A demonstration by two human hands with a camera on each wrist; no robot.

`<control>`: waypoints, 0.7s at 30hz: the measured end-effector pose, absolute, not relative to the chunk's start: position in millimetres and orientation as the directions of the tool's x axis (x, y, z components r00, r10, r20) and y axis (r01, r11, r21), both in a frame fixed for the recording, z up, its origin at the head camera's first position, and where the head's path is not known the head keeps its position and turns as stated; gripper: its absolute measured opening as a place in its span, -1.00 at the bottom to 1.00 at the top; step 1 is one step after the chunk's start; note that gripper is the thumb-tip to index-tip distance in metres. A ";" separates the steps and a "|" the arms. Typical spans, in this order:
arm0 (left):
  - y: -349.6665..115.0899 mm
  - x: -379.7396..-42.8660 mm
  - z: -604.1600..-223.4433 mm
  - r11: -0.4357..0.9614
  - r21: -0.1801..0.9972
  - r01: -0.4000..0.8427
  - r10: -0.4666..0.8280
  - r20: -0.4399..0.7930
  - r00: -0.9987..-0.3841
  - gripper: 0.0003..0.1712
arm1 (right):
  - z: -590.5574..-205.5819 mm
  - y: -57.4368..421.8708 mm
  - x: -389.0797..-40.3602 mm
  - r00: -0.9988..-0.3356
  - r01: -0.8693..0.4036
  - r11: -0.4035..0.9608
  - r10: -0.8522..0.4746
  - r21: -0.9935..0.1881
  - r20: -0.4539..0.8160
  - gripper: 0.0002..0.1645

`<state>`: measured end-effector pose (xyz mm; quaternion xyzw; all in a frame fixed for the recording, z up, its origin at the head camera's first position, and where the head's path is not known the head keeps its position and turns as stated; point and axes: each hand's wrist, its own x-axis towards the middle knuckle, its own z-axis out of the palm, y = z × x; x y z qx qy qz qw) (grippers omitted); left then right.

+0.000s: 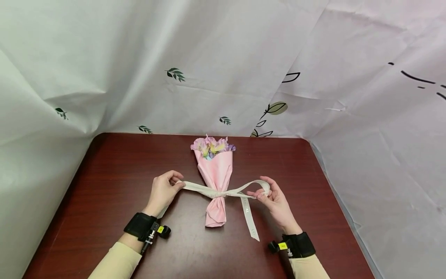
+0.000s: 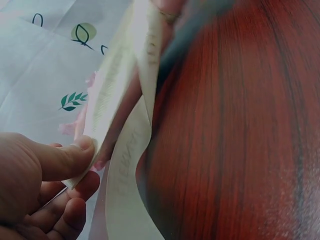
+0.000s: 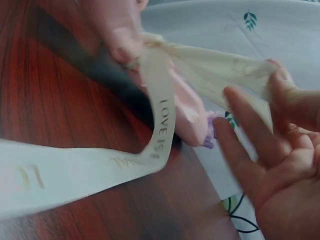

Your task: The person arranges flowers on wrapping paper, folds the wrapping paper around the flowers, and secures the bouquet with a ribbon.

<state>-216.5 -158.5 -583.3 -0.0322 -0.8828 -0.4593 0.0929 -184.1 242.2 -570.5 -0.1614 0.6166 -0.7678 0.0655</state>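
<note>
A bouquet (image 1: 215, 170) in pink wrapping, with pink and purple flowers (image 1: 210, 146) on top, lies mid-table. Around its narrow waist runs a cream ribbon (image 1: 200, 189) with printed lettering, knotted at the front. On the left, my left hand (image 1: 164, 190) pinches a stretch of ribbon between thumb and forefinger, drawn taut from the knot. On the other side, my right hand (image 1: 275, 199) pinches a ribbon loop, fingers partly spread in the right wrist view. One printed tail (image 1: 249, 219) hangs down beside the bouquet's lower end; another length dangles below my left hand.
The dark red-brown table (image 1: 104, 186) has rounded far corners. White cloth (image 1: 216, 77) with leaf prints hangs behind it and along both sides. Each wrist wears a black strap (image 1: 142, 226) with a small camera.
</note>
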 end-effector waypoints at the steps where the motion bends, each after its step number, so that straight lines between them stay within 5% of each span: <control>1: -158.6 -216.1 -583.8 0.573 0.807 0.139 -0.030 0.191 -0.981 -0.79 | -572.0 241.1 -184.5 -0.935 -0.106 -0.280 -0.299 -0.954 0.192 -0.29; 8: -160.6 -215.2 -589.0 0.583 0.804 0.119 -0.043 0.177 -0.983 -0.79 | -573.6 236.5 -188.4 -0.953 -0.147 -0.327 -0.207 -0.933 0.223 -0.25; 16: -167.2 -212.2 -597.2 0.587 0.804 0.098 -0.056 0.161 -0.985 -0.80 | -571.0 240.5 -191.4 -0.957 -0.164 -0.128 -0.221 -0.978 0.189 -0.41; 21: -173.3 -210.0 -600.8 0.619 0.777 0.117 -0.038 0.178 -0.983 -0.80 | -567.0 245.9 -194.7 -0.967 -0.160 0.108 -0.219 -0.981 0.134 -0.57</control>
